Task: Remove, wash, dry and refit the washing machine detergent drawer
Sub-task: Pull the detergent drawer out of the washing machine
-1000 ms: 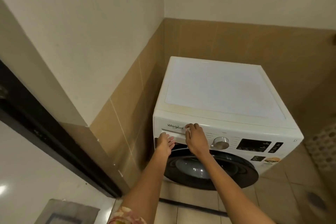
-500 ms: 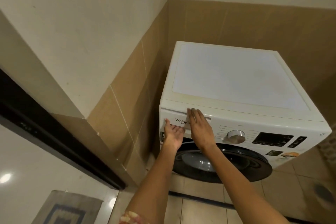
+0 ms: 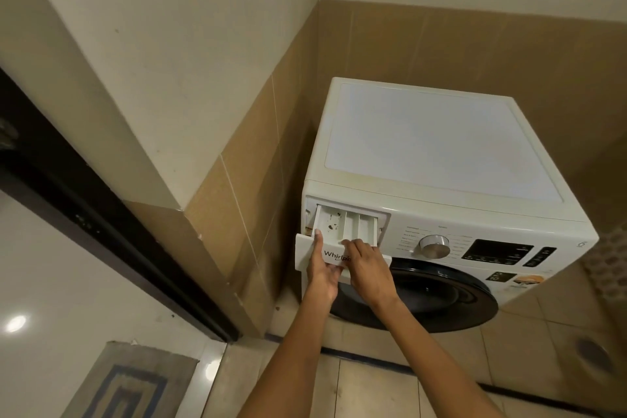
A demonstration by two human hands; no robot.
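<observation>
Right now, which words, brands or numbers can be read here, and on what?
"Whirlp": on the detergent drawer front, the rest hidden by the right hand.
Programme labels around the dial: too small to read.
Display and stickers: blurred.

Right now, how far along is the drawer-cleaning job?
Done: the detergent drawer stands partly out of the washing machine, with dark specks in its left compartment. In hand: the left hand and right hand grip its front panel. Left: pulling it free, washing, drying, refitting.
</observation>
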